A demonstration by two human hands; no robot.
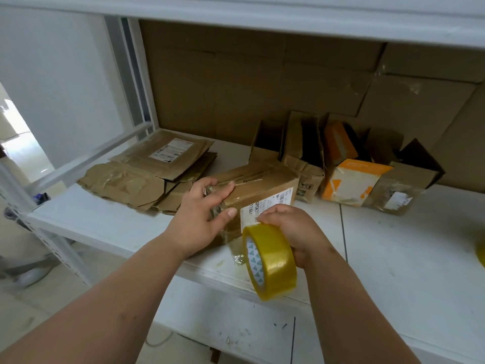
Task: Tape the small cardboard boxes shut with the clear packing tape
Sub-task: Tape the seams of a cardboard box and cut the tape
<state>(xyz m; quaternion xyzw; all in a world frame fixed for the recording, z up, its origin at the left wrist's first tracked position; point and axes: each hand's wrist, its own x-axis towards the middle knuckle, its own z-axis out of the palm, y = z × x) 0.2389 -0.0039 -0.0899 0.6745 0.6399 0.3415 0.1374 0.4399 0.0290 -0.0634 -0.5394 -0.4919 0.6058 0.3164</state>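
A brown cardboard box (265, 185) with a white shipping label lies on the white shelf (393, 248), its flaps down and clear tape along the top seam. My left hand (204, 214) presses on the box's near left end, fingers spread over the tape. My right hand (296, 229) grips a roll of yellowish clear packing tape (270, 261), held at the box's near side just over the shelf's front edge. A crumpled bit of tape (238, 257) hangs below the box beside the roll.
Flattened cardboard boxes (147, 174) lie stacked at the left of the shelf. Several open small boxes (301, 153), among them an orange and white one (351, 179), stand at the back right. Big cartons (262, 82) line the rear. Another yellow roll (481, 254) peeks in at the right edge.
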